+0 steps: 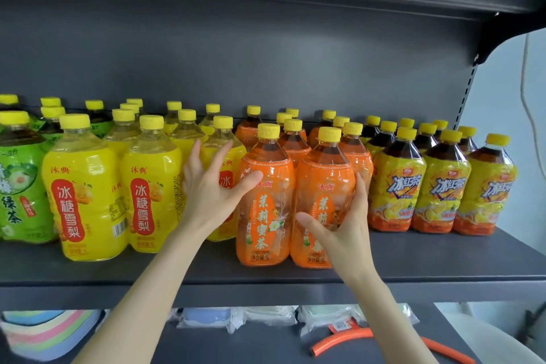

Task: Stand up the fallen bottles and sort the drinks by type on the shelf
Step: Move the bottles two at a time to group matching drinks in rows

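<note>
Both hands are up at the dark grey metal shelf (443,257), where every bottle stands upright, grouped by label. The left hand (211,189) is spread wide with straight fingers lying against a yellow-labelled clear plastic bottle (220,134), its thumb tip touching the left front orange-labelled plastic bottle (266,216). The right hand (345,227) wraps the right front orange-labelled plastic bottle (325,180), thumb across the label and fingers curled round its right side. Those two stand touching at the shelf's front edge, with more orange ones behind. To the left come the other yellow-labelled bottles (85,186), then green-labelled bottles (17,186). To the right stand dark tea bottles with yellow-and-orange labels (396,186). On the lower shelf lie a curved orange hose (354,337) and plastic-wrapped packets (266,316).
</note>
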Demonstrator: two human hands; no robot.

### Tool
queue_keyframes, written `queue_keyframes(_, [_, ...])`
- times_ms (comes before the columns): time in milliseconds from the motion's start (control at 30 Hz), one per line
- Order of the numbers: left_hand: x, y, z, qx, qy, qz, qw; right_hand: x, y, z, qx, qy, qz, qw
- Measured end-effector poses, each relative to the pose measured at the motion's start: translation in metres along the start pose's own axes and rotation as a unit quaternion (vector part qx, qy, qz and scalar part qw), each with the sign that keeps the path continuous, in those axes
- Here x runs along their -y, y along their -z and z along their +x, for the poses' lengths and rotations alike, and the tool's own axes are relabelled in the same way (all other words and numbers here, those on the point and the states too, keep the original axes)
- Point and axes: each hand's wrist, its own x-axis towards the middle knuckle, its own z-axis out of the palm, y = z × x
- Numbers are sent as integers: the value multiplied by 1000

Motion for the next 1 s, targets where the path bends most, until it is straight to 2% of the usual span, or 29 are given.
queue_keyframes(100, [-2,7,2,5,25,-50,998,-1,-1,1,1,-2,18,1000])
queue_keyframes(233, [-13,9,22,-53,5,-69,996,-2,1,1,4,-8,25,1000])
queue_keyframes(367, [-20,8,49,8,89,-8,996,-2,2,1,7,-10,26,1000])
queue_keyframes(433, [-21,8,49,17,98,18,995,-4,2,1,7,-9,30,1000])
queue_keyframes(733, [-28,31,14,-174,33,-54,983,-7,-1,2,3,3,26,1000])
queue_keyframes(900, [-32,37,-1,-230,9,-88,969,-9,-4,0,7,10,40,999])
queue_keyframes(1000, [-28,42,-4,-236,5,-71,969,-9,-5,0,6,14,45,999])
